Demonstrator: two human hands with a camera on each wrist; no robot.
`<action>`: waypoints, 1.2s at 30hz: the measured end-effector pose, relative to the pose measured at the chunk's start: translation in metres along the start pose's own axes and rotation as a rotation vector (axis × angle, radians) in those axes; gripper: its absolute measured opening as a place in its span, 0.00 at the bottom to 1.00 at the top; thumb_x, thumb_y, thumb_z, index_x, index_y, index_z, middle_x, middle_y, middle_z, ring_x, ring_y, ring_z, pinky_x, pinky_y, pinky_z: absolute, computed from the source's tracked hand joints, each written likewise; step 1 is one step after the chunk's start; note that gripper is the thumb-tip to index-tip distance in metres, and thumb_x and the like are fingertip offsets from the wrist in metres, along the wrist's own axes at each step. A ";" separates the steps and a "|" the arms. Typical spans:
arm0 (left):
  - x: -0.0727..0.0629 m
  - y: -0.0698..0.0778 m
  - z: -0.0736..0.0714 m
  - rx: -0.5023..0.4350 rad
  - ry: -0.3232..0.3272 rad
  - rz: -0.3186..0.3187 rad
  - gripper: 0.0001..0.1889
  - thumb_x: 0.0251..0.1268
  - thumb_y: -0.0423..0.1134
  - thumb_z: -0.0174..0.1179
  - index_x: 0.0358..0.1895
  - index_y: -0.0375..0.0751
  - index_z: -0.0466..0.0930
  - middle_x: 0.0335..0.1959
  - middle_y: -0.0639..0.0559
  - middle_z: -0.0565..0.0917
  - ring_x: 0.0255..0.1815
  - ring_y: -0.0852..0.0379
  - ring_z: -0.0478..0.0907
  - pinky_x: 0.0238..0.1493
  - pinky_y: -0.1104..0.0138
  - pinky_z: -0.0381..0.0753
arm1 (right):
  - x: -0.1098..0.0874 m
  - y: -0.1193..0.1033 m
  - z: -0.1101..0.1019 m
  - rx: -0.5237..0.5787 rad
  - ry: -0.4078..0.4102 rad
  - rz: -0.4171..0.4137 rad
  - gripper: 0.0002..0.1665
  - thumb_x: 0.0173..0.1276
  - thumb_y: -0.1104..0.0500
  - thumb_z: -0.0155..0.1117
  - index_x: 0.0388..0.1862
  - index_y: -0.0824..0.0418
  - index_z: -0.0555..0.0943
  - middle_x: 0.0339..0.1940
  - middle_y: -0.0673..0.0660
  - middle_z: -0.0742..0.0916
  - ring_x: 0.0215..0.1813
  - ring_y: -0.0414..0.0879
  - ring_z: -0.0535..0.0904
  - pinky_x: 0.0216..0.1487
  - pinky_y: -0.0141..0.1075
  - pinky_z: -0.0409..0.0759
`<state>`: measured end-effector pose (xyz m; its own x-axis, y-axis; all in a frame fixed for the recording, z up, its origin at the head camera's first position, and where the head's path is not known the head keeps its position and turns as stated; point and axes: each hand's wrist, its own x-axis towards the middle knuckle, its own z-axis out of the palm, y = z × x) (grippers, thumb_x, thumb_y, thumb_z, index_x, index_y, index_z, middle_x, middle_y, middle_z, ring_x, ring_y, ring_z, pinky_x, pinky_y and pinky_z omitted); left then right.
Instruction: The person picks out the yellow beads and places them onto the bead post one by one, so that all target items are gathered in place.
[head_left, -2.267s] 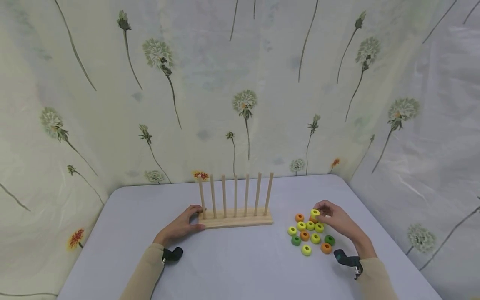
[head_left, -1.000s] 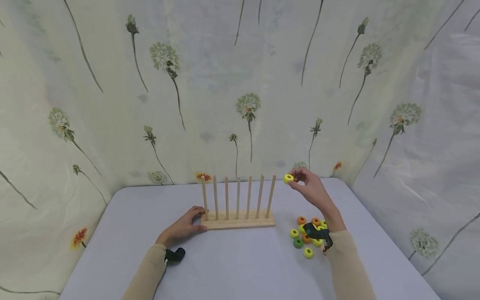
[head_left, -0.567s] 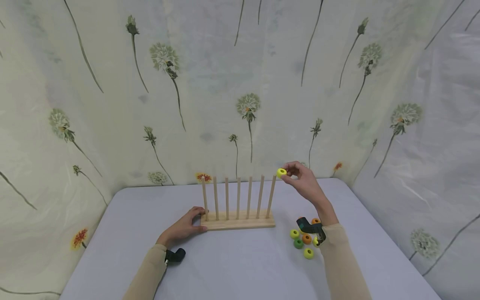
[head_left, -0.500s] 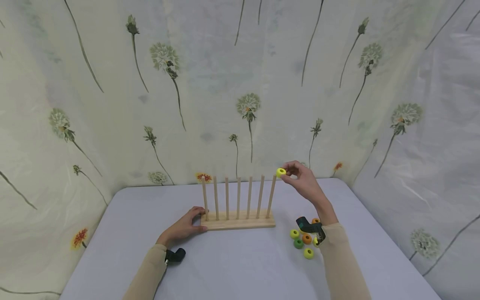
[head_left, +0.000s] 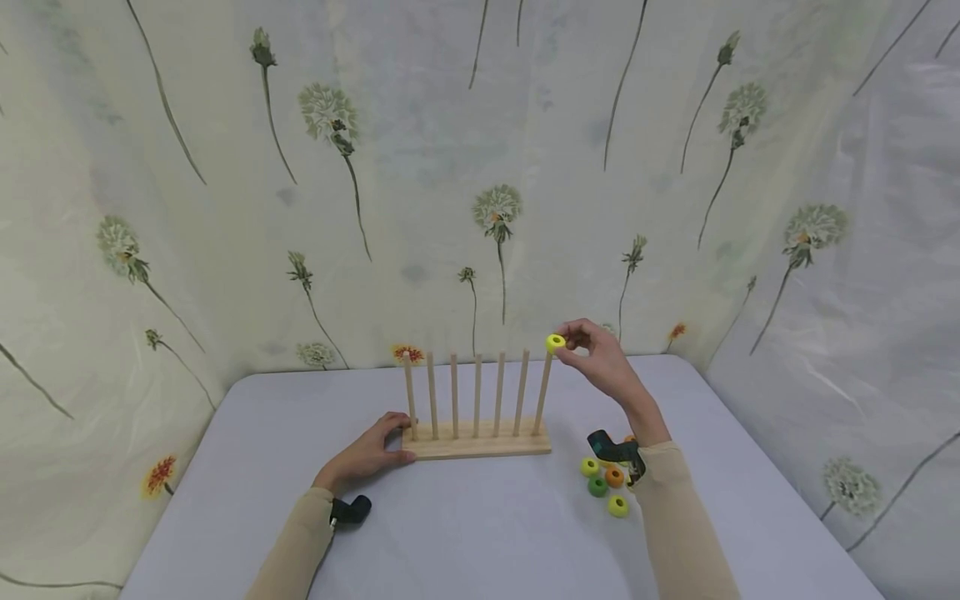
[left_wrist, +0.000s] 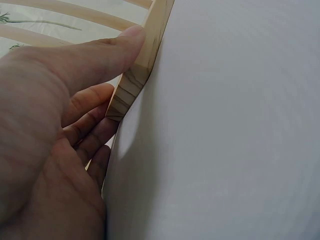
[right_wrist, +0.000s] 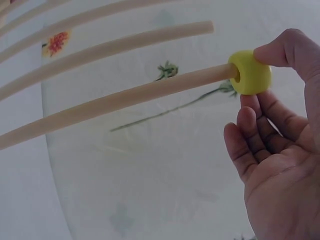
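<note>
A wooden peg rack with a row of several upright pegs stands mid-table. My left hand grips the left end of its base; in the left wrist view the thumb lies along the top edge of the wood and the fingers curl behind it. Up at the tip of the rightmost peg, my right hand pinches a yellow bead between thumb and fingers. The peg's end meets the bead's hole in the right wrist view. No other beads sit on the pegs.
Loose beads lie right of the rack, among them an orange bead, a green bead and a yellow bead. My right forearm and wrist camera cover others. A floral curtain hangs behind the white table.
My right hand has picked the yellow bead out of the group and carried it up and leftward to the rightmost peg's tip. My left hand has stayed on the rack's end.
</note>
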<state>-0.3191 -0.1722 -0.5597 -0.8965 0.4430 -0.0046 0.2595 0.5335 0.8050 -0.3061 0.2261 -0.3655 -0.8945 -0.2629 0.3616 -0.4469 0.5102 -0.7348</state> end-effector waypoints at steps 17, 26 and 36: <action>0.001 0.000 0.001 0.018 0.005 0.007 0.37 0.57 0.54 0.68 0.67 0.42 0.67 0.71 0.46 0.63 0.76 0.42 0.53 0.74 0.44 0.52 | 0.001 0.003 0.004 0.033 -0.035 0.018 0.16 0.67 0.63 0.63 0.52 0.68 0.75 0.48 0.62 0.80 0.47 0.51 0.73 0.48 0.30 0.73; 0.000 -0.001 0.001 0.004 0.000 0.003 0.37 0.56 0.54 0.68 0.67 0.42 0.67 0.71 0.48 0.63 0.77 0.43 0.52 0.75 0.44 0.51 | 0.002 0.004 0.004 0.028 -0.040 0.020 0.16 0.67 0.63 0.64 0.51 0.67 0.75 0.48 0.62 0.80 0.46 0.51 0.73 0.48 0.32 0.73; 0.000 -0.002 0.001 0.006 0.002 0.008 0.37 0.56 0.54 0.68 0.67 0.43 0.68 0.70 0.49 0.64 0.77 0.43 0.52 0.75 0.45 0.50 | 0.000 0.005 0.006 0.001 -0.042 0.025 0.16 0.66 0.63 0.64 0.51 0.67 0.75 0.47 0.61 0.81 0.45 0.50 0.73 0.46 0.30 0.73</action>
<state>-0.3193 -0.1725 -0.5615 -0.8949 0.4462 0.0031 0.2689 0.5338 0.8017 -0.3087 0.2237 -0.3726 -0.9044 -0.2840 0.3185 -0.4241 0.5162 -0.7441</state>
